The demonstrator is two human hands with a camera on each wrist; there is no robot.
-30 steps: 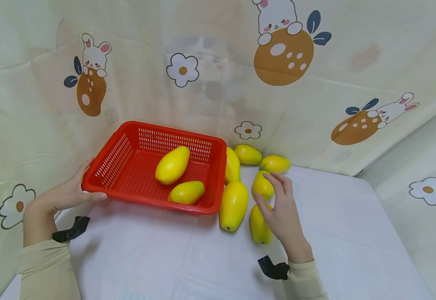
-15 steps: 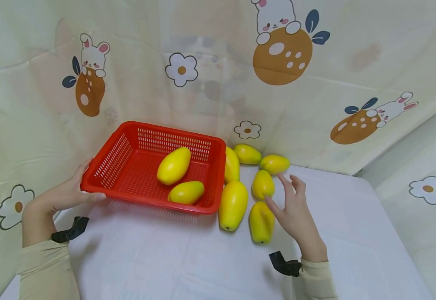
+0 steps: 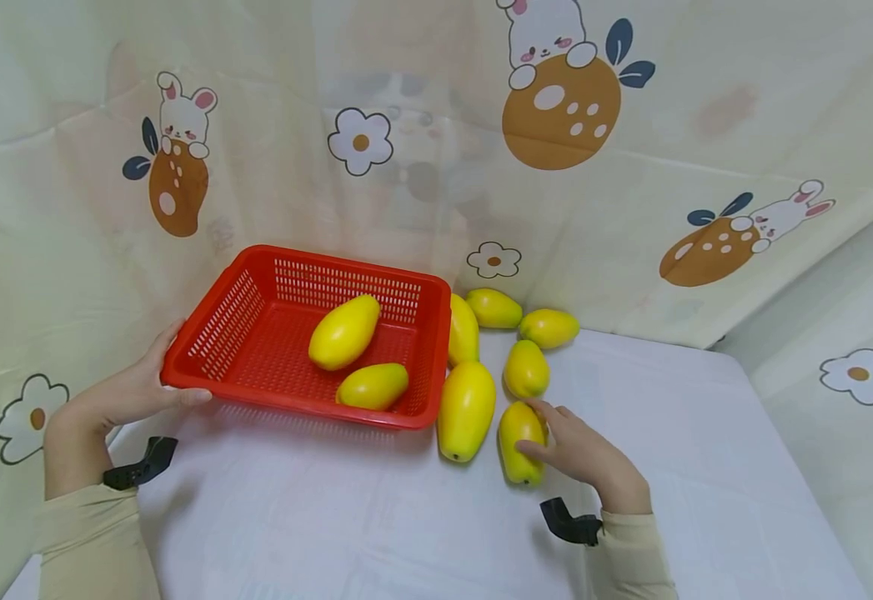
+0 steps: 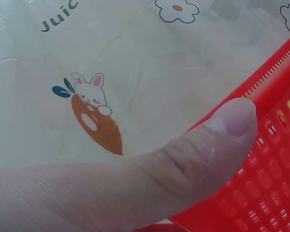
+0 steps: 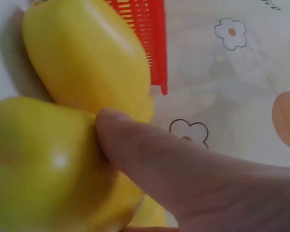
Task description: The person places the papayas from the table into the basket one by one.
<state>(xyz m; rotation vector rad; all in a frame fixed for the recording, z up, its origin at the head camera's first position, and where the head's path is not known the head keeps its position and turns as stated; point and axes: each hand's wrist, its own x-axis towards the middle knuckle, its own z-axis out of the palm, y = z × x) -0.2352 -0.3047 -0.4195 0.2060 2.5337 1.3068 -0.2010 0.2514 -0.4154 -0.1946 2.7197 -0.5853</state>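
Yellow, oval plastic mango (image 3: 519, 442), lengthwise up the frame's lower middle, lies gripped by the right hand (image 3: 580, 454); left hand (image 3: 124, 392) holds the red slotted plastic basket (image 3: 229, 321).

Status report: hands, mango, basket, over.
Left hand holds basket rim. Right hand grips nearest mango. Big mango lies between it and basket.

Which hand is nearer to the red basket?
Left. The left hand grips the red basket at its near-left rim; the right hand holds a yellow mango beside it.
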